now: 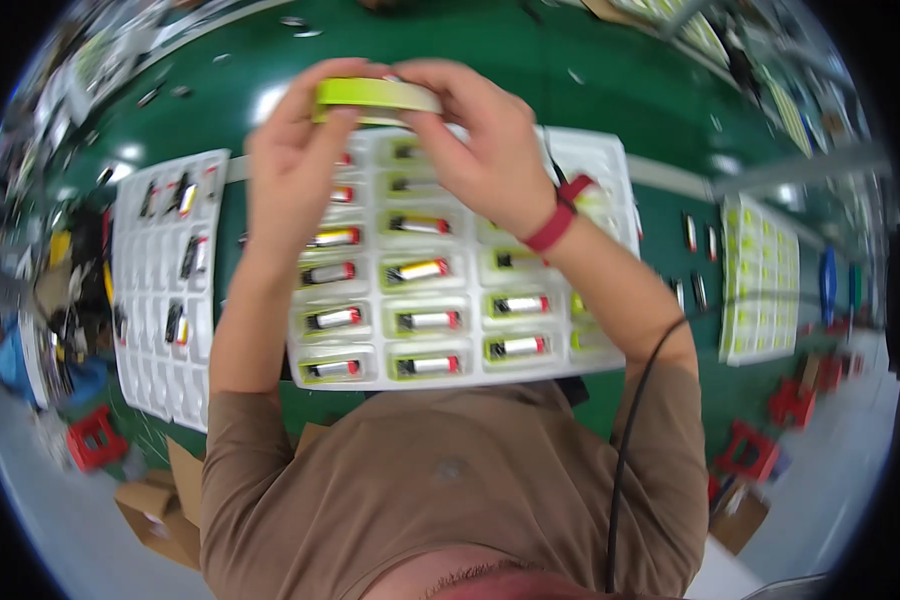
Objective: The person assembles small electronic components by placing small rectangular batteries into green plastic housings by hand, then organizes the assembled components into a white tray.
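Observation:
Above the far edge of a white compartment tray point(375, 345), a yellow-green plastic shell point(378, 95) is held between my two hands. My left hand point(298, 150) grips its left end, thumb on the near side. The right hand point(480, 140) pinches its paler right end; motion blur smears the details, and the shell's inside is hidden. A red wrist strap point(553, 222) with a black cord is on my right wrist. In the tray sit several yellow-green shells, many with a battery-like cylinder point(430, 320), white with a red end and black at the other.
A second white tray point(195, 370) with a few similar cylinders lies at left. Another tray point(760, 280) of yellow-green pieces is at right, with loose cylinders point(699, 290) beside it. Red stools point(748, 452) and an open cardboard box point(160, 515) stand on the floor. The cord point(625, 450) runs along my right arm.

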The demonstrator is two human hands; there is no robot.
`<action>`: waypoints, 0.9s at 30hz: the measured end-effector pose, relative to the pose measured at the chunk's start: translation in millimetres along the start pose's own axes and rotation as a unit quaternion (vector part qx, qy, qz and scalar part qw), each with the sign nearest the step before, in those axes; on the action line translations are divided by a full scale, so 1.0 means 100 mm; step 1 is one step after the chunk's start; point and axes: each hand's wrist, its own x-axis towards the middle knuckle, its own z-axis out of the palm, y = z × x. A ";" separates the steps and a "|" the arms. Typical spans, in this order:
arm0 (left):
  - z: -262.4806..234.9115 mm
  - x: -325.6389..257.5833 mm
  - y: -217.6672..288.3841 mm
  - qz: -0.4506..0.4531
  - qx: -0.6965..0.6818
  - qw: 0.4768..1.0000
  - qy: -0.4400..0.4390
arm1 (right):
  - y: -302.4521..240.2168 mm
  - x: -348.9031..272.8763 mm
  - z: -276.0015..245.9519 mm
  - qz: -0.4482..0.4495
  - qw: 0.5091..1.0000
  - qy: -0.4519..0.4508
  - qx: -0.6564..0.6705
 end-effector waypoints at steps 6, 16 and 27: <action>0.26 -0.07 0.13 -0.043 0.123 0.985 -0.110 | 0.05 -0.19 -1.31 0.035 0.998 0.000 -0.054; 1.13 0.01 -0.30 0.070 0.287 0.868 -0.399 | 0.95 -0.65 -2.10 0.212 0.938 -0.078 -0.263; 1.83 0.12 -1.03 0.159 0.464 0.806 -0.332 | 0.86 0.25 -1.71 -0.010 0.937 -0.219 -0.270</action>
